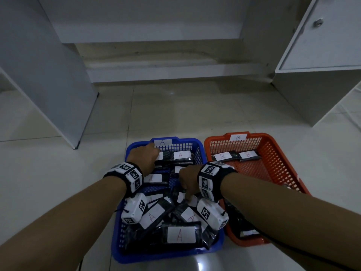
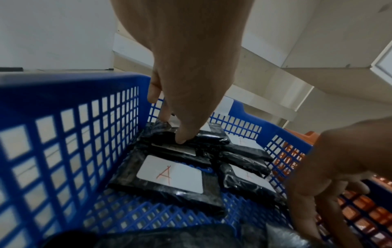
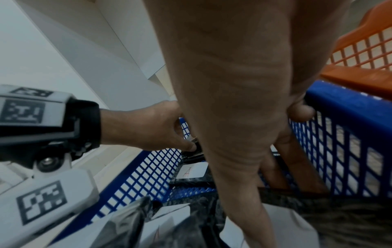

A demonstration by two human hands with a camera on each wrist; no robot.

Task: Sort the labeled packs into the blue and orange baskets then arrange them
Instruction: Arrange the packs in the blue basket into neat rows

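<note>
The blue basket (image 1: 175, 255), tagged A, holds several black packs with white A labels, such as one at the front (image 1: 180, 234). My left hand (image 1: 145, 156) reaches into its far left corner. In the left wrist view this hand (image 2: 174, 129) pinches a black pack (image 2: 207, 135) on a small stack, behind a flat A pack (image 2: 169, 174). My right hand (image 1: 188, 184) is down in the middle of the blue basket. There my right hand (image 3: 273, 201) has its thumb in front of a black pack (image 3: 328, 211) and its fingers behind it. The orange basket (image 1: 214, 141), tagged B, holds B packs (image 1: 222, 156).
Both baskets stand side by side on a pale tiled floor (image 1: 175, 114). A white cabinet panel (image 1: 48, 75) stands at the left and a white cabinet with a knob (image 1: 322, 55) at the right. A low step runs along the back.
</note>
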